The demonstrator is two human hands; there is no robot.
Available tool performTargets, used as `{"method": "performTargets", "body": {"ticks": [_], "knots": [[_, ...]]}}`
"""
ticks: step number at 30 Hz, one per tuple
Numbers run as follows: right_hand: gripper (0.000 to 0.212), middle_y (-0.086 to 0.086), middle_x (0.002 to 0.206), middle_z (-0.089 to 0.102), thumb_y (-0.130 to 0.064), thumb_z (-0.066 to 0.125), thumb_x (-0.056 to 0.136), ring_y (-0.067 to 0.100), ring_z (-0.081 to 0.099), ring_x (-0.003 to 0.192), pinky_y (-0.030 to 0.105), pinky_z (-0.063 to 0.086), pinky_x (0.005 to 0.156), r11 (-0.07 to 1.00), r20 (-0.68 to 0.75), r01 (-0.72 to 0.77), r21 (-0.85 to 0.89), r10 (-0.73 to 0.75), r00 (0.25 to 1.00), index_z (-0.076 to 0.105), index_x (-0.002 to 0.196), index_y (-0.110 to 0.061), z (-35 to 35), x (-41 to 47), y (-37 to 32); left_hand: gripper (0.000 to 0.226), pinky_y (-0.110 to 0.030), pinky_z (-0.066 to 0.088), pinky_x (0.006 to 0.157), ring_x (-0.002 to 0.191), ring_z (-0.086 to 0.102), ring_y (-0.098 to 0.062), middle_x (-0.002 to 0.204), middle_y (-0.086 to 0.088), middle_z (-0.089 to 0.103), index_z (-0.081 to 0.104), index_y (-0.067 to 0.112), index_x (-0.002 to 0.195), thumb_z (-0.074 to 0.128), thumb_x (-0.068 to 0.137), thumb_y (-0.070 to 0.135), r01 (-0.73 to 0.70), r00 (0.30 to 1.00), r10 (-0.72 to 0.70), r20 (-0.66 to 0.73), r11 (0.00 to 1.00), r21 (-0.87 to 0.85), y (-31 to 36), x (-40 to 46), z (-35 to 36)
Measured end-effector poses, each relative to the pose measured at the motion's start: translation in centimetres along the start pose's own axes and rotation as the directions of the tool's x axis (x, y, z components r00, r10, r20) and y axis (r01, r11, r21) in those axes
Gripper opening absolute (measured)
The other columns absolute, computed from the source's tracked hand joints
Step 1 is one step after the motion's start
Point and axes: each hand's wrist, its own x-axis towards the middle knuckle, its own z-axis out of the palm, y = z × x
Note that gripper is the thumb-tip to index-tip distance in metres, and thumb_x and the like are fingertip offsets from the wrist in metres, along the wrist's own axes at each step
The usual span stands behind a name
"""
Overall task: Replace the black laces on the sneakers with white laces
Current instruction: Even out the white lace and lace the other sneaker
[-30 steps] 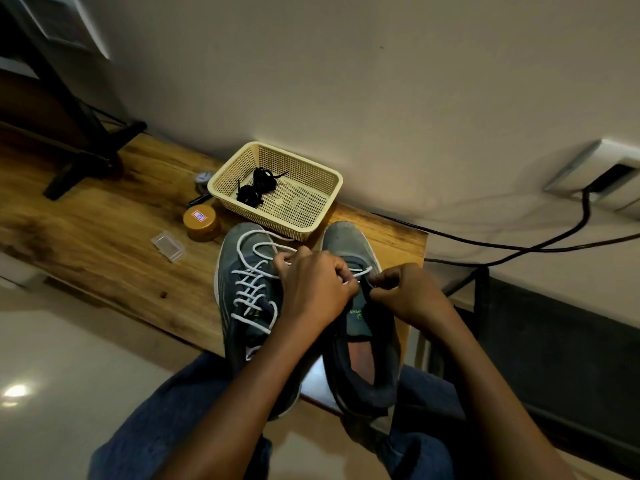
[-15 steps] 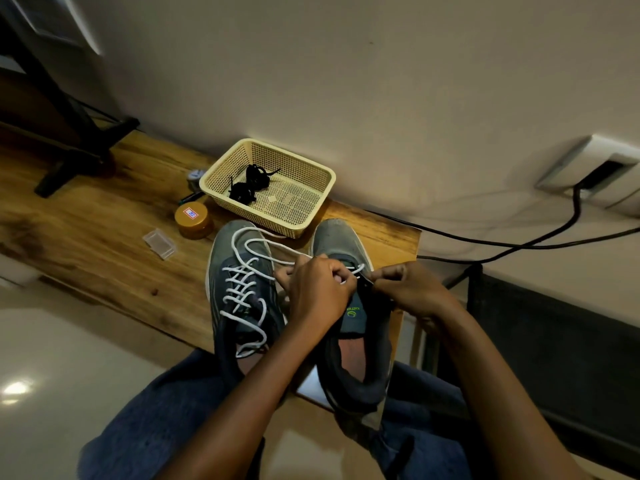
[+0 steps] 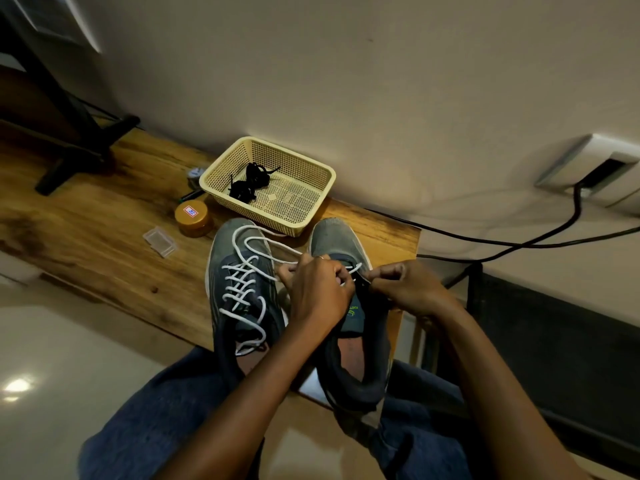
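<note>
Two grey sneakers stand side by side on the wooden table (image 3: 104, 244), toes towards the wall. The left sneaker (image 3: 225, 258) is threaded with a white lace (image 3: 239, 292), its loose ends looping over the toe. On the right sneaker (image 3: 332, 237) a white lace (image 3: 356, 268) crosses the lowest eyelets. My left hand (image 3: 318, 292) is curled over that sneaker's eyelets and grips the white lace. My right hand (image 3: 405, 289) pinches the sneaker's right eyelet edge, where the lace end is hidden. Black laces (image 3: 249, 183) lie bundled in a cream basket (image 3: 311, 174).
A small orange-lidded jar (image 3: 192, 216) and a clear plastic case (image 3: 160, 241) lie left of the sneakers. A black stand foot (image 3: 79, 157) sits at the far left. Black cables (image 3: 519, 244) run from a wall socket (image 3: 595, 168) on the right. My knees are under the table edge.
Both hands stay at the right sneaker's lowest eyelets, with only small finger movements on the lace. The view has shifted slightly.
</note>
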Motion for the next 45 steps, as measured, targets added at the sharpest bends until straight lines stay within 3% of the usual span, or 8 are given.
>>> {"method": "performTargets", "body": {"ticks": [3,7,15,20,25,31,36,45], "knots": [[0.016,0.002,0.070,0.066,-0.002,0.058,0.089,0.010,0.055,0.060,0.022,0.044,0.054,0.998,-0.024,-0.037,0.042,0.038,0.999,0.073,0.091,-0.007,0.01,0.30,0.35,0.015,-0.031,0.011,0.075,0.102,0.044,-0.009,0.076,0.011,0.057,0.072,0.028,0.080,0.060,0.086,0.034,0.009,0.999,-0.008,0.032,1.000,-0.030,-0.07,0.25,-0.10],[0.013,0.007,0.071,0.064,-0.004,0.059,0.089,0.012,0.051,0.057,0.020,0.041,0.050,0.993,-0.030,-0.079,0.092,0.082,0.996,0.072,0.087,-0.004,-0.08,0.62,0.63,0.012,-0.030,0.009,0.071,0.105,0.043,-0.007,0.070,0.012,0.054,0.071,0.030,0.082,0.062,0.086,0.038,0.059,0.994,-0.047,0.100,0.992,-0.112,-0.26,0.60,-0.39],[0.012,0.007,0.069,0.061,-0.013,0.064,0.090,0.012,0.053,0.056,0.022,0.042,0.052,0.974,-0.022,-0.138,0.180,0.144,0.989,0.068,0.079,-0.007,-0.10,0.73,0.50,0.015,-0.033,0.018,0.082,0.098,0.049,-0.010,0.063,0.012,0.052,0.068,0.024,0.076,0.061,0.087,0.031,0.075,0.994,-0.066,0.083,0.991,-0.113,-0.01,0.35,-0.41],[0.014,0.006,0.069,0.061,-0.015,0.062,0.091,0.009,0.051,0.051,0.015,0.038,0.041,0.986,-0.023,-0.115,0.121,0.119,0.993,0.070,0.088,-0.003,-0.19,0.79,0.57,0.023,-0.032,0.013,0.074,0.095,0.052,-0.013,0.059,0.013,0.047,0.058,0.027,0.064,0.064,0.086,0.033,0.107,0.993,-0.098,0.070,0.983,-0.151,-0.07,0.23,-0.18],[0.015,0.006,0.071,0.061,-0.013,0.060,0.092,0.008,0.050,0.052,0.015,0.038,0.042,0.991,-0.014,-0.101,0.091,0.103,0.995,0.071,0.091,-0.003,-0.33,0.69,0.42,0.017,-0.031,0.012,0.072,0.097,0.050,-0.014,0.061,0.012,0.046,0.065,0.023,0.073,0.064,0.086,0.032,0.101,0.994,-0.091,0.063,0.977,-0.185,-0.04,0.16,-0.15],[0.015,0.004,0.070,0.061,-0.005,0.056,0.093,-0.003,0.048,0.040,0.010,0.034,0.037,0.996,-0.002,-0.063,0.060,0.064,0.998,0.070,0.096,-0.001,-0.38,0.46,0.29,0.017,-0.031,0.012,0.073,0.098,0.048,-0.012,0.063,0.012,0.045,0.061,0.028,0.071,0.065,0.087,0.033,0.112,0.993,-0.102,0.062,0.975,-0.191,0.03,0.00,-0.12],[0.014,0.001,0.073,0.066,0.000,0.057,0.091,0.000,0.059,0.051,0.010,0.045,0.045,1.000,0.018,0.012,-0.010,-0.012,1.000,0.070,0.087,-0.005,-0.38,0.55,0.37,0.013,-0.035,0.020,0.084,0.100,0.047,-0.012,0.078,0.010,0.054,0.067,0.028,0.078,0.062,0.089,0.032,0.028,1.000,-0.027,0.014,0.996,-0.088,-0.05,-0.14,0.26],[0.019,-0.002,0.089,0.070,0.000,0.061,0.087,0.002,0.062,0.076,0.005,0.047,0.058,0.945,-0.029,0.181,-0.274,-0.196,0.980,0.075,0.095,-0.011,-0.07,0.56,0.67,0.014,-0.032,0.014,0.086,0.105,0.046,-0.009,0.104,0.012,0.062,0.069,0.030,0.090,0.056,0.093,0.034,-0.108,0.994,0.108,-0.034,0.994,0.022,-0.09,-0.26,-0.01]]}}
